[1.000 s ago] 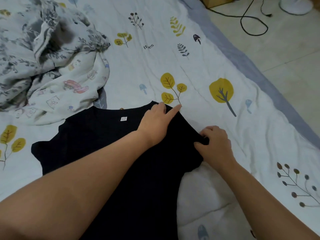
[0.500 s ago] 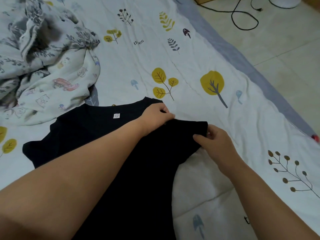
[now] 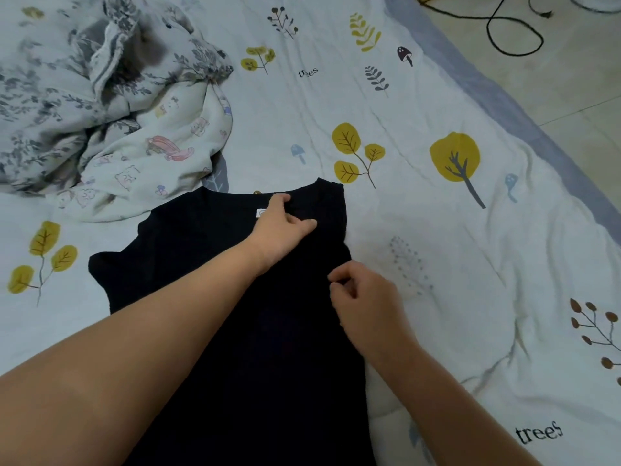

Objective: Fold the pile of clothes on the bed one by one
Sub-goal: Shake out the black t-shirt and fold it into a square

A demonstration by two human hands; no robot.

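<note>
Now that the right sleeve has been turned in over the black T-shirt (image 3: pixel 215 297) mid-bed, judged one side fold done, left sleeve still out. Left hand (image 3: pixel 279 227) pinching fabric beside the small white neck tag (image 3: pixel 260 212), unreadable; right hand (image 3: pixel 366 297) loosely curled, pinching the folded edge. Readable on the quilt (image 3: pixel 437 230): "trees".

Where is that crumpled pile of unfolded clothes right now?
In the head view, the crumpled grey-floral and cartoon-print pile lies at upper left on the bedsheet, just beyond the black shirt.
</note>
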